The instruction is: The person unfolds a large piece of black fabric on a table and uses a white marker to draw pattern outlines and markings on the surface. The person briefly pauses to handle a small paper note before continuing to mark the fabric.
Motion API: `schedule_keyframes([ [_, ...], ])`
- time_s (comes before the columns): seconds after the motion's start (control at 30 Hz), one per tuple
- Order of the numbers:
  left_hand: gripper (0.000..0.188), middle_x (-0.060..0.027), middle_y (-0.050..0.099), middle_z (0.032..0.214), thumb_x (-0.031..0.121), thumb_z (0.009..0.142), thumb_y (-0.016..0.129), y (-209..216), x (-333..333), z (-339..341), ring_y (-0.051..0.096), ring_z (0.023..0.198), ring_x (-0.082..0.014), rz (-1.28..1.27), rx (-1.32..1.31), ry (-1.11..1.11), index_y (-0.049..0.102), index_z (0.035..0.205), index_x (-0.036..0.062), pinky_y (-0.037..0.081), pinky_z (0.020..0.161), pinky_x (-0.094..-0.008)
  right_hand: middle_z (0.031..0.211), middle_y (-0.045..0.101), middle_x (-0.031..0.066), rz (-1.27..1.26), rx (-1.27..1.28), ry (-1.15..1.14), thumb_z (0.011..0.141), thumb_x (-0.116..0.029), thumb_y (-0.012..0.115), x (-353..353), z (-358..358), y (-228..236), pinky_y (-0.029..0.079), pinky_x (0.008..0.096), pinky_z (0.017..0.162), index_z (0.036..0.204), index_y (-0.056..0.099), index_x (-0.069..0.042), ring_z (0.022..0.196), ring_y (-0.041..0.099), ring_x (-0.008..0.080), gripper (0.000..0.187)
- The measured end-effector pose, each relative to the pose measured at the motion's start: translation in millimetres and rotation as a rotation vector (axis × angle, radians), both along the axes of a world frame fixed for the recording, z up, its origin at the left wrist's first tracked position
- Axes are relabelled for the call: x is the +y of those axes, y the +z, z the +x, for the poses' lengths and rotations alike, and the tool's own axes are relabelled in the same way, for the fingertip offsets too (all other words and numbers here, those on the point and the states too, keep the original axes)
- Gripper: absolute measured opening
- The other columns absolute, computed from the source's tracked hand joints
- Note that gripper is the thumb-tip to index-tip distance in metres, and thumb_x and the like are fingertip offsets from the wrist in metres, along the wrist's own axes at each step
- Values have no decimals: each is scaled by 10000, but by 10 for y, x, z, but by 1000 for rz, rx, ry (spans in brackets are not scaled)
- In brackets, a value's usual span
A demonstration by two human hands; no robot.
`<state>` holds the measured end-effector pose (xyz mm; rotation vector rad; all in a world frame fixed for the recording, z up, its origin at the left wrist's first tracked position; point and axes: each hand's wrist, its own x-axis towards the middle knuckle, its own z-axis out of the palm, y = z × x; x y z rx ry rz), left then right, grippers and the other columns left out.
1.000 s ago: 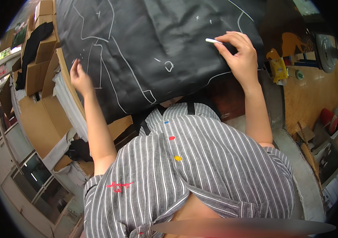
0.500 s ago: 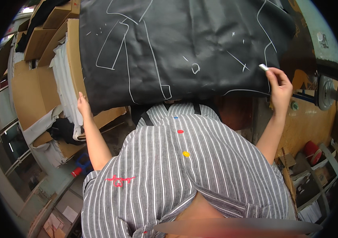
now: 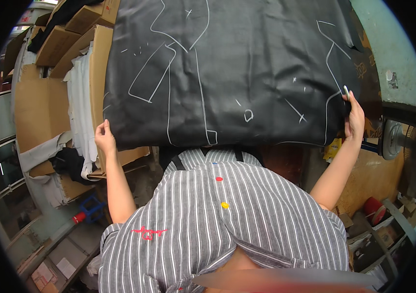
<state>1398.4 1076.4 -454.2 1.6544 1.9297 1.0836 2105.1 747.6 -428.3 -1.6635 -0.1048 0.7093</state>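
A black leather-like sheet (image 3: 266,73) spreads out in front of me, marked with white pattern outlines, small crosses and short strokes. At its left edge, near the front corner, my left hand (image 3: 105,137) pinches the sheet between thumb and fingers. My right hand (image 3: 355,117) is closed at the right edge, with a short white chalk-like stick (image 3: 346,92) poking up from its fingers. That hand touches the sheet's margin; whether it also grips the edge is partly hidden. The sheet's front edge hangs near my waist.
Cardboard boxes (image 3: 42,105) holding pale folded material (image 3: 78,93) stand close on the left. A grey fan-like object (image 3: 391,139) sits on the right, beyond my hand. Lower right are a red roll (image 3: 374,210) and cluttered shelves. A blue and red object (image 3: 90,209) lies low on the left.
The sheet has shifted toward me and slightly right, its outlines now lower in view. My right hand has moved down to the right edge, stick still held; my left hand has come slightly nearer.
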Motion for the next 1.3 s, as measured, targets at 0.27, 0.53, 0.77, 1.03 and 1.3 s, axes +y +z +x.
schedule_keyframes([
  [0.27, 234, -41, 672, 844, 216, 930, 712, 212, -1120, -710, 597, 826, -140, -132, 120, -47, 664, 876, -6, 462, 809, -285, 851, 671, 20, -362, -13, 122, 948, -367, 669, -1126, -328, 183, 383, 219, 687, 971, 726, -43, 724, 504, 59, 329],
  [0.53, 386, -148, 625, 1244, 251, 1003, 602, 97, -657, -382, 587, 1164, -222, -79, -32, 19, 584, 1247, -47, 431, 1033, -339, 997, 722, 71, -207, -653, -182, 1004, -244, 606, -565, -247, 480, 475, 307, 914, 1140, 698, -6, 1005, 637, 127, 289],
  [0.77, 610, -127, 579, 1386, 576, 1001, 398, -25, -27, 701, 523, 1288, -335, -218, 454, 138, 537, 1383, 122, 339, 1090, -476, 884, 664, 9, 130, -336, 516, 929, -117, 707, 1196, -1588, 173, 478, 209, 751, 1049, 694, 0, 813, 597, 70, 168],
  [1.03, 561, -120, 654, 1276, 555, 995, 422, -13, -60, 817, 600, 1175, -326, -177, 463, 209, 589, 1325, 133, 403, 1023, -465, 891, 722, 68, 96, -120, 675, 883, -80, 731, 1847, -2174, 88, 531, 227, 579, 1010, 688, 13, 761, 709, 128, 163],
  [1.3, 546, -113, 664, 1256, 547, 994, 432, 10, -64, 838, 603, 1170, -317, -166, 453, 216, 595, 1312, 134, 404, 1023, -465, 785, 710, 60, 23, -259, 610, 899, -154, 732, 2211, -2292, 54, 516, 221, 558, 933, 687, 9, 654, 667, 104, 172],
])
